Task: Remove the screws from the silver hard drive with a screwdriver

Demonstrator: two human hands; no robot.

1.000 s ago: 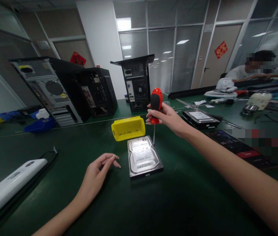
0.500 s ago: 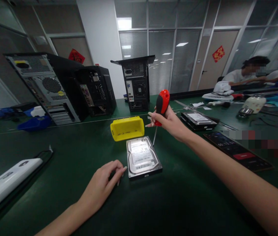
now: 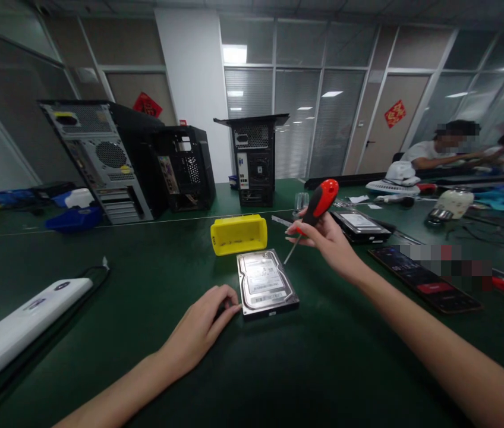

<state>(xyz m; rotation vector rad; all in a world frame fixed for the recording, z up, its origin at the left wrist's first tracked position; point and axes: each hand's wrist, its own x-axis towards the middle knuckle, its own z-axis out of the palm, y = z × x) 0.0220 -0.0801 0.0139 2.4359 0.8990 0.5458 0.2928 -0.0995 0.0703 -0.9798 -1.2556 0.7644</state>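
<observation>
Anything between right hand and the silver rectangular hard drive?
Only the red and black screwdriver in the right hand, its shaft slanting toward the hard drive. Nothing else visible between; the yellow plastic bin sits beyond the drive.

Room dim overall. Green tabletop (image 3: 180, 255) goes nearly black in front of both hands' fingers. I note light from above: small highlight atop the red handle (image 3: 330, 189) over the right fingers (image 3: 309, 230), hard white reflections in the glass partition (image 3: 252, 38) beyond. Hard drive (image 3: 263, 279), between left fingers (image 3: 220, 294) and right: pale sheen, label print illegible. Dark shading beneath the left fingers. Right of the right fingers, phone (image 3: 434, 285) digits smeared, mosaic patch (image 3: 439, 260) adjoining. Far left of the left fingers, power strip (image 3: 33, 327) looks wide-angle stretched.
</observation>
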